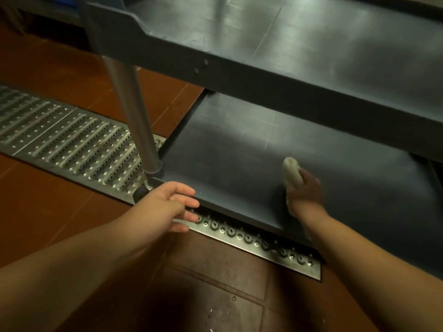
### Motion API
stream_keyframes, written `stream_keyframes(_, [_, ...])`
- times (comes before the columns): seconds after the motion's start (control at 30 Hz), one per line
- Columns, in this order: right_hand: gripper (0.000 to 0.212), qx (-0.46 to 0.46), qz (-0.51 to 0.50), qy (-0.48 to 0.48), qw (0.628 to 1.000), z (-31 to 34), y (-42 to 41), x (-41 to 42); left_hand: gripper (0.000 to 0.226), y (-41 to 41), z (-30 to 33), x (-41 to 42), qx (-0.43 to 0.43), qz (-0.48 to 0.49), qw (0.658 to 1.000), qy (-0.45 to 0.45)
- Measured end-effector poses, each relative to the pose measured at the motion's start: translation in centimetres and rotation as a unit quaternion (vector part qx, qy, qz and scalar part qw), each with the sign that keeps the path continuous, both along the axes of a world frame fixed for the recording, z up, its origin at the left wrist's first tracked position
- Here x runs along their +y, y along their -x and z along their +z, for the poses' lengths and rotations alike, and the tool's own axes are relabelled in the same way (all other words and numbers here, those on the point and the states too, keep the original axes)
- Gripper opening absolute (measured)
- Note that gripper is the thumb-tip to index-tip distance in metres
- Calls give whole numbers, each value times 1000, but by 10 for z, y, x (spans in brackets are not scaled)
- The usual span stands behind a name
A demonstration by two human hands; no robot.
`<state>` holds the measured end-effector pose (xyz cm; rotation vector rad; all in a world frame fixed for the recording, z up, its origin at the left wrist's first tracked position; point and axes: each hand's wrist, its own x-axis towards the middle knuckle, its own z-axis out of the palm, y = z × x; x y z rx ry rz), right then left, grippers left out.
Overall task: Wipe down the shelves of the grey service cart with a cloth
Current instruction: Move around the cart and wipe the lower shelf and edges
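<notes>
1. Cart: grey, two shelves in view. Upper shelf fills the 12–2 o'clock part of frame; bottom shelf sits at centre to 4 o'clock, just above the floor.
2. R hand, approx 4 o'clock of centre, grips a bunched pale cloth; fingers curled round it, cloth end poking out toward 12 o'clock. Hand is blurred, so prob. mid-stroke, pressing cloth on the bottom shelf near its front edge.
3. L hand, at 7 o'clock of centre, fingers spread and loosely bent, holding nothing. Fingertips at the shelf's front-left corner edge; can't tell if they touch it or hover just beside.
4. Hands well apart, L at the corner, R further along the same shelf.
5. Steel post drops to the corner at 9 o'clock of centre, w/ a dark castor just below it, by the L hand.
6. Perforated floor drain grate runs from 9 o'clock under the cart's front edge; brown tile w/ a few crumbs at 6 o'clock.
7. Risks, my guess:
   - Cart on castors may roll under a hard push if L hand isn't bracing it.
   - Castor could catch on the grate and jolt the cart.
   - Far back of the bottom shelf is dark under the upper shelf; easy to miss spots.
   - Cloth is balled up, so small contact patch, streaks likely.
   - Knuckles or forearm may knock the upper shelf's rim when reaching deeper.
</notes>
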<state>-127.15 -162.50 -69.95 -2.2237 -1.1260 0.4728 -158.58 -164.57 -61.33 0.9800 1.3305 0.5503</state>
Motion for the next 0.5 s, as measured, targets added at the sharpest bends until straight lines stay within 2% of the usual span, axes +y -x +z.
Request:
stream_keyframes(0.1, [61,-80,69,131,986,-7,37,4,36,14,-3,-6,9,8,1000,10])
stream_keyframes(0.13, [63,-85,99,142,981,-10,55,11,36,22,-2,-7,15,12,1000,9])
stream_keyframes(0.23, [63,-76,202,109,970,-15,116,36,36,48,3,-8,32,32,999,1])
stream_keyframes(0.3, [60,-30,285,88,954,-12,158,52,36,63,7,-8,39,51,998,0])
stream_keyframes(0.33, [57,17,309,77,948,-10,177,61,36,70,8,-9,41,57,998,2])
stream_keyframes(0.4, [46,188,297,45,935,4,204,73,36,79,11,-11,45,64,997,3])
stream_keyframes(0.5, [34,473,158,-24,866,21,212,91,35,85,14,-11,45,61,997,-5])
